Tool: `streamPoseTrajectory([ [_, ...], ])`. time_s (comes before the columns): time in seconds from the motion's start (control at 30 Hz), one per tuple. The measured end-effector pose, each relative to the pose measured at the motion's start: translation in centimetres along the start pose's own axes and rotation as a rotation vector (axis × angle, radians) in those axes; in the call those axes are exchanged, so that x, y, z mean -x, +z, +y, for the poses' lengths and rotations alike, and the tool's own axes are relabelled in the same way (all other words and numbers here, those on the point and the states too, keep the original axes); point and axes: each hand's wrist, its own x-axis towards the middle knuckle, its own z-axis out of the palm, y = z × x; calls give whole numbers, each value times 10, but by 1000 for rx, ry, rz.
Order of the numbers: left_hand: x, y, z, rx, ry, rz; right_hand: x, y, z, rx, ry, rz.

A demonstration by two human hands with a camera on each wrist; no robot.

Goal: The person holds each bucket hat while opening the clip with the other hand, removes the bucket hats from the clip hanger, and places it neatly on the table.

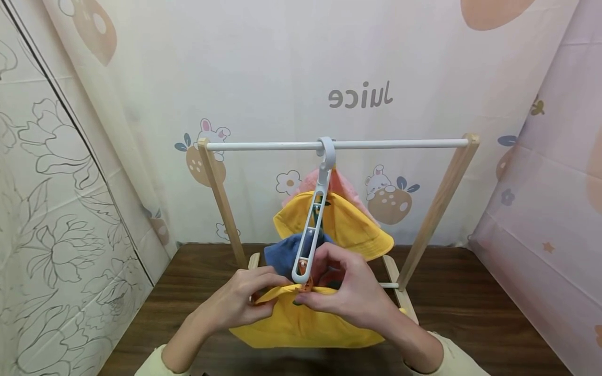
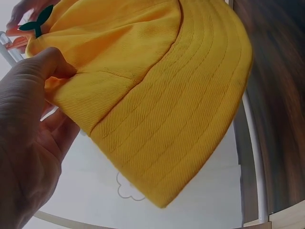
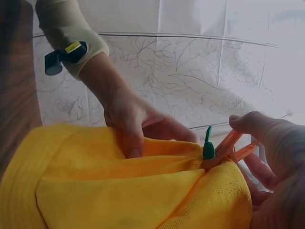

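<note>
A yellow bucket hat [image 1: 305,329] hangs in front of me, below the lower end of a white clip hanger [image 1: 311,230]. My left hand [image 1: 237,297] pinches the fabric of its crown between thumb and fingers. With thumb and fingers, my right hand [image 1: 352,287] grips the arms of an orange clip [image 3: 225,150] at the hanger's end. The clip's tip meets the gathered crown, beside a small green sprout [image 2: 38,23]. Whether its tips bite the fabric, I cannot tell. The brim [image 2: 190,90] spreads downward in the left wrist view.
The hanger hooks over the white rod [image 1: 400,144] of a small rack with wooden legs [image 1: 437,209]. Behind the front hat hang a blue piece [image 1: 281,255], another yellow hat [image 1: 357,230] and a pink one [image 1: 347,189]. Beneath lies a dark wooden table [image 1: 470,313]; printed curtains surround it.
</note>
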Motion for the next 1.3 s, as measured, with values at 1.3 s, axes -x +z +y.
streamPoseTrajectory([
  [1.3, 9, 0, -7, 18, -58, 20, -8, 23, 6, 37, 17, 102],
])
